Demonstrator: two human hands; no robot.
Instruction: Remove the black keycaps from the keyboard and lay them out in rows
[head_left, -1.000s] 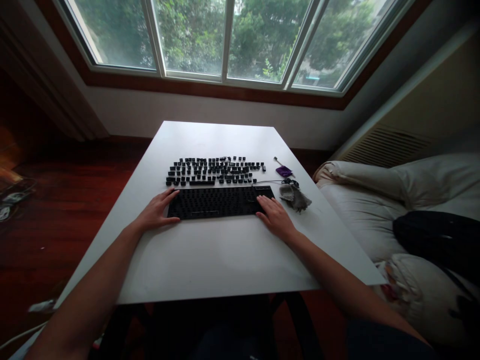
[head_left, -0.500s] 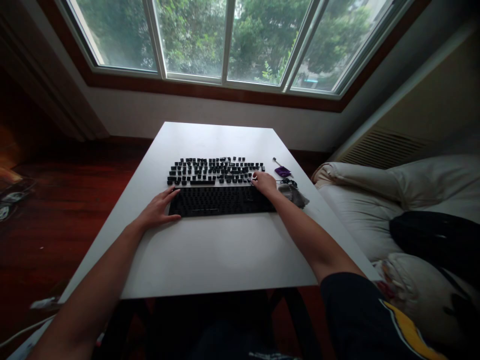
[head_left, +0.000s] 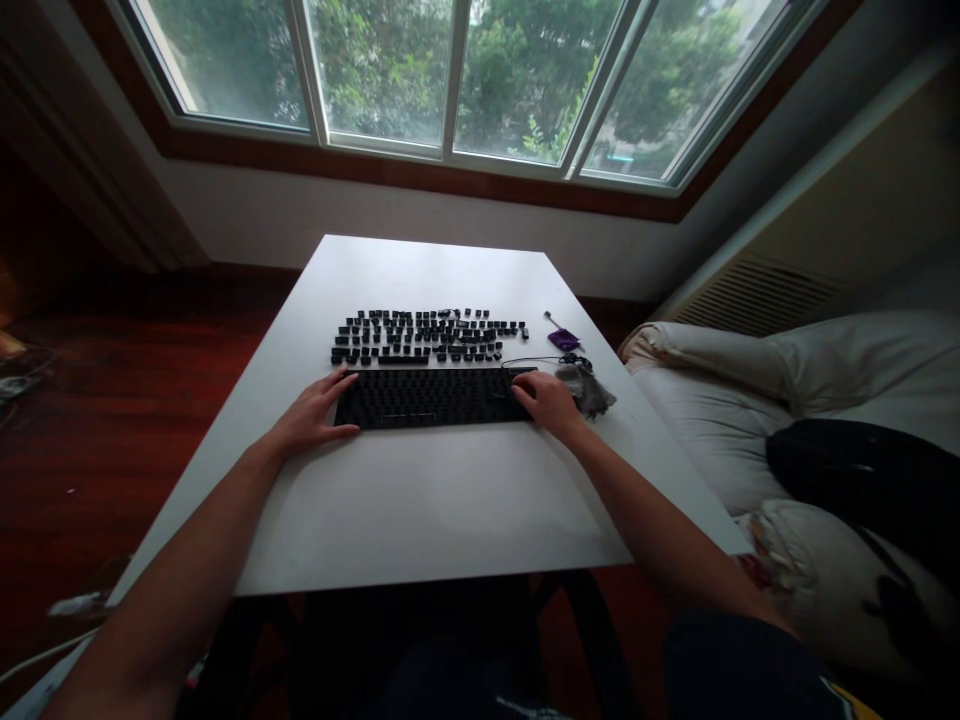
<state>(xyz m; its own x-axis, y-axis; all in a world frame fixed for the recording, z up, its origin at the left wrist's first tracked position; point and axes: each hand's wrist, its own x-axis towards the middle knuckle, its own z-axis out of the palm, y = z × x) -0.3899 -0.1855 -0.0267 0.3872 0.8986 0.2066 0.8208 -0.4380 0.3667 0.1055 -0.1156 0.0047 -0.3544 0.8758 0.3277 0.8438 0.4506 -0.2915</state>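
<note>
A black keyboard (head_left: pixel 427 398) with its keycaps taken off lies on the white table (head_left: pixel 420 500). My left hand (head_left: pixel 311 412) grips its left end, thumb at the near edge and fingers at the far corner. Over the right end of the keyboard is my right hand (head_left: pixel 546 398), thumb and fingertips pinched together low on the key area. What looks like a small black keycap is between them, mostly hidden by the fingers. Just behind the keyboard, loose black keycaps (head_left: pixel 405 357) stand in rows, a long space bar among them.
Right of the keycaps lie a purple item (head_left: pixel 564 340) with a thin stick beside it, a coiled black cable (head_left: pixel 574 359) and a grey cloth (head_left: pixel 589 392). A pale sofa (head_left: pixel 705 400) bearing a black bag (head_left: pixel 855 470) stands to the right; a window is ahead.
My right hand has moved from the near right side of the loose keycaps down and right onto the keyboard's right end. My left hand keeps its grip on the left end.
</note>
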